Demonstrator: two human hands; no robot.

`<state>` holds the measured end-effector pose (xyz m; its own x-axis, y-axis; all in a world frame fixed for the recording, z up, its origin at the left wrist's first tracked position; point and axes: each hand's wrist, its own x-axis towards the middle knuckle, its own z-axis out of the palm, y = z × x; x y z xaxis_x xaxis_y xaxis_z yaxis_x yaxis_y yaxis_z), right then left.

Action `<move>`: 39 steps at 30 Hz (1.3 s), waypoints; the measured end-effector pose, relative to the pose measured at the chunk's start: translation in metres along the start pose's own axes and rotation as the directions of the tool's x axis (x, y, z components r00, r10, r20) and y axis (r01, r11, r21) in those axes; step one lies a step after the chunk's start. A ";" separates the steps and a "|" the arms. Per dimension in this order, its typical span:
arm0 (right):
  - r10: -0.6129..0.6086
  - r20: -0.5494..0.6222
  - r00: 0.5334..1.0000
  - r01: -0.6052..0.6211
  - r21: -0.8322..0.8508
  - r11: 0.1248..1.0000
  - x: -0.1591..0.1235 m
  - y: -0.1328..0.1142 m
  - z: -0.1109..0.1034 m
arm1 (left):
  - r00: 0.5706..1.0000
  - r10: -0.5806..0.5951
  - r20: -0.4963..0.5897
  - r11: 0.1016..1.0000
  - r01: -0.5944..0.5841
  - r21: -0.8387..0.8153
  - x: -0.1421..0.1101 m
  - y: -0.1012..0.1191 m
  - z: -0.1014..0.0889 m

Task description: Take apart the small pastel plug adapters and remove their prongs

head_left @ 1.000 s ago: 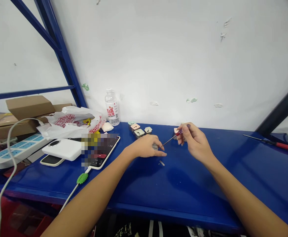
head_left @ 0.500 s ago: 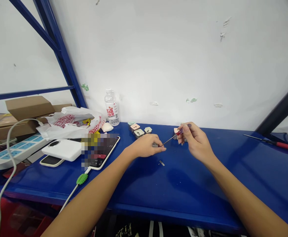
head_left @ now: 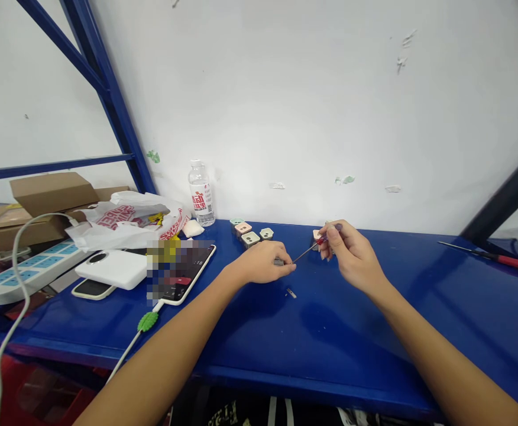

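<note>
Your left hand point(head_left: 261, 261): thumb and fingers pinched on a small grey part point(head_left: 279, 261). Part sits under the curled fingers, mostly covered; can't make out its full shape. Your right hand point(head_left: 355, 260): fingers closed round a screwdriver point(head_left: 306, 253), gripped by its handle. Shaft slopes down to your left, tip right at your left fingertips, at the part's right end. Can't tell if tip touches the part or sits just beside it.

Loose metal piece point(head_left: 291, 293) lies flat on the blue table point(head_left: 330, 367), near side of your left hand, just below the thumb, not touched by either hand. Cluster of small boxes point(head_left: 250, 238) stands just beyond your left hand, tops white, pink and pale green. Another pink-topped box point(head_left: 316, 235) is behind your right fingers, partly hidden. Phone point(head_left: 199, 266) lies left of your left wrist, cable plugged in. Second screwdriver point(head_left: 507, 260), red handle, is well apart, far right.
</note>
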<state>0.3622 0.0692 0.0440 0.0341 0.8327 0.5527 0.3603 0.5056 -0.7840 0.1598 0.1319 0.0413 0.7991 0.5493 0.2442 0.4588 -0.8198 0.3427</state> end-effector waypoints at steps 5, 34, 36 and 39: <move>0.005 0.004 1.000 -0.005 0.008 1.000 0.000 0.000 0.000 | 1.000 -0.004 0.000 1.000 0.004 0.014 0.000 0.000 0.000; -0.102 0.083 0.991 0.109 -0.084 0.991 -0.008 -0.004 0.006 | 0.987 -0.012 0.159 0.994 0.030 -0.110 -0.002 0.013 0.000; -0.106 0.096 0.990 0.115 -0.093 0.989 -0.009 -0.004 0.007 | 0.987 -0.010 0.161 0.993 0.029 -0.118 -0.002 0.013 0.000; -0.107 0.110 0.988 0.119 -0.106 0.987 -0.010 -0.004 0.008 | 0.988 -0.003 0.157 0.991 0.024 -0.130 -0.003 0.014 0.000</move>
<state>0.3531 0.0609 0.0394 -0.1074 0.7938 0.5987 0.4587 0.5738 -0.6785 0.1637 0.1192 0.0454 0.8489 0.5194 0.0975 0.4233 -0.7787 0.4631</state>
